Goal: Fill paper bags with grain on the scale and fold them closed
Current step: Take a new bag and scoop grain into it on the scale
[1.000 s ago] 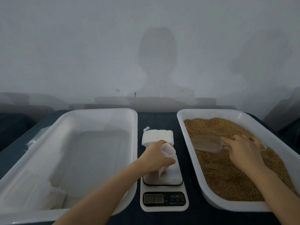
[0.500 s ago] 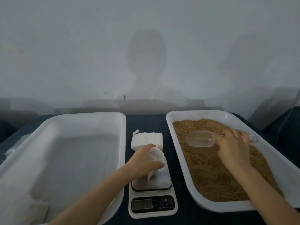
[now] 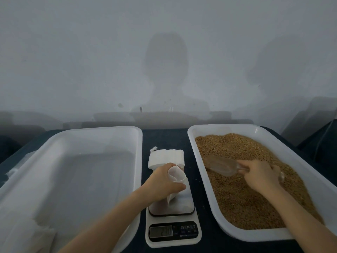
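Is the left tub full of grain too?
No, the left tub shows bare white floor; the grain lies in the right tub.

Scale [image 3: 182,232] between left tray [image 3: 82,170], grain tray [image 3: 191,143]

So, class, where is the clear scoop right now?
The clear scoop is on the right of the head view, down on the grain inside the right-hand tray, its handle gripped by the right hand.
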### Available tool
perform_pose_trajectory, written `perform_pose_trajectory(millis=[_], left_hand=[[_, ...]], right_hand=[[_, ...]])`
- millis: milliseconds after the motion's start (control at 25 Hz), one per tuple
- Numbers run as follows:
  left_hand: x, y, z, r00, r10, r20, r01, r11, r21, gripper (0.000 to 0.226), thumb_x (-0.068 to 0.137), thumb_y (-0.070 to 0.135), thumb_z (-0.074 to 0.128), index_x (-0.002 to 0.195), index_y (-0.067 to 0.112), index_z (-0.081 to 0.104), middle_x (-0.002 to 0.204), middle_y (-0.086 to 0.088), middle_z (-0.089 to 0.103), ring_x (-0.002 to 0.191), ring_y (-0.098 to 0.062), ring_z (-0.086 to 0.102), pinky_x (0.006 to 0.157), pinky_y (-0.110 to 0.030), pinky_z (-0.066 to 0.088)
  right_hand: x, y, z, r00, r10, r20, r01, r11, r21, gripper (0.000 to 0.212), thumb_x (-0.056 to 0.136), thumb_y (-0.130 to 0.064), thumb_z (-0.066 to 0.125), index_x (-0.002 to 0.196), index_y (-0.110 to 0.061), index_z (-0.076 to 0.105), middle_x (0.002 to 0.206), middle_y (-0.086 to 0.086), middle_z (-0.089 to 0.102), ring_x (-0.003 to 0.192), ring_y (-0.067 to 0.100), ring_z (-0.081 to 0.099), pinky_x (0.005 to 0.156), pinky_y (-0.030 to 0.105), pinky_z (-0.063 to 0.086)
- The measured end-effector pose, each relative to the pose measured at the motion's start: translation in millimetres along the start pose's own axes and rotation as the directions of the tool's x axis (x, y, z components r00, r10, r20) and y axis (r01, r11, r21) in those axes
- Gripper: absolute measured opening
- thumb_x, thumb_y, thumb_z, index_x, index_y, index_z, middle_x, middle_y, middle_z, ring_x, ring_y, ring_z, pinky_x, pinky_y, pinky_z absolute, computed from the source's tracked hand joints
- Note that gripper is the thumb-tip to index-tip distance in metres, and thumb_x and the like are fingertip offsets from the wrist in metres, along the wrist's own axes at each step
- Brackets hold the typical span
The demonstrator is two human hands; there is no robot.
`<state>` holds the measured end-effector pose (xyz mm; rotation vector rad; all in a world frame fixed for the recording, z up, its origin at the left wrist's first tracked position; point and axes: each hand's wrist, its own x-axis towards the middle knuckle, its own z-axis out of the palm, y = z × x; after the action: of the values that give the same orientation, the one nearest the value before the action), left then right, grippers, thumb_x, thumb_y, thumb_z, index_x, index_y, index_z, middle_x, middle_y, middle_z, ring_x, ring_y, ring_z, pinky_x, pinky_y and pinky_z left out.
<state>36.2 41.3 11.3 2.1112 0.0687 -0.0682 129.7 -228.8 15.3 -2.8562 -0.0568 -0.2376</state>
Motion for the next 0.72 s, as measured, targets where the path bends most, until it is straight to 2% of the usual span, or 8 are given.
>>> perform_pose_trajectory(millis=[240,400,480,640,720], left_hand=[[0,0,0,1.000,-0.002,-0.001,0.002,1.000,0.013,0.046,0.077,0.025,0.076,0.118,0.022,0.055,0.103,0.003,0.060,0.094,-0.014,0.059,0.081,-0.024,0.050],[0,0,0,1.000,-0.004,0.003,0.004,1.000,0.009,0.049,0.076,0.025,0.076,0.120,0.021,0.055,0.104,0.001,0.061,0.093,-0.014,0.060,0.081,-0.024,0.051],[1,-1,0,1.000,-0.007,0.004,0.007,1.000,0.010,0.050,0.076,0.025,0.076,0.121,0.021,0.055,0.105,0.001,0.061,0.094,-0.015,0.060,0.082,-0.026,0.051],[1,-1,1,1.000,-0.020,0.003,0.020,1.000,0.018,0.051,0.076,0.026,0.076,0.122,0.023,0.053,0.106,0.002,0.060,0.094,-0.013,0.059,0.080,-0.023,0.050],[1,-1,1,1.000,-0.014,0.002,0.014,1.000,0.026,0.050,0.076,0.026,0.076,0.121,0.023,0.054,0.106,0.002,0.060,0.093,-0.013,0.059,0.081,-0.023,0.050]], right_hand=[[3,9,-8,0.992,0.127,-0.016,-0.123,0.979,0.164,0.034,0.090,-0.027,0.060,0.121,-0.040,0.059,0.109,-0.003,0.069,0.104,0.024,0.057,0.104,0.047,0.032],[2,10,-9,0.992,0.115,0.050,-0.123,0.972,0.199,0.035,0.089,-0.028,0.062,0.122,-0.040,0.058,0.115,-0.003,0.067,0.105,0.027,0.057,0.103,0.048,0.035],[1,8,-10,0.991,0.109,0.083,-0.126,0.965,0.230,0.035,0.088,-0.029,0.062,0.121,-0.041,0.058,0.118,-0.002,0.066,0.100,0.027,0.060,0.100,0.049,0.039],[-1,8,-12,0.992,0.121,0.038,-0.126,0.970,0.208,0.035,0.088,-0.030,0.063,0.120,-0.043,0.058,0.119,-0.005,0.065,0.115,0.026,0.053,0.106,0.046,0.025],[-2,6,-14,0.993,0.107,0.050,-0.116,0.967,0.226,0.034,0.089,-0.031,0.062,0.120,-0.045,0.057,0.121,-0.004,0.064,0.114,0.026,0.054,0.106,0.047,0.029]])
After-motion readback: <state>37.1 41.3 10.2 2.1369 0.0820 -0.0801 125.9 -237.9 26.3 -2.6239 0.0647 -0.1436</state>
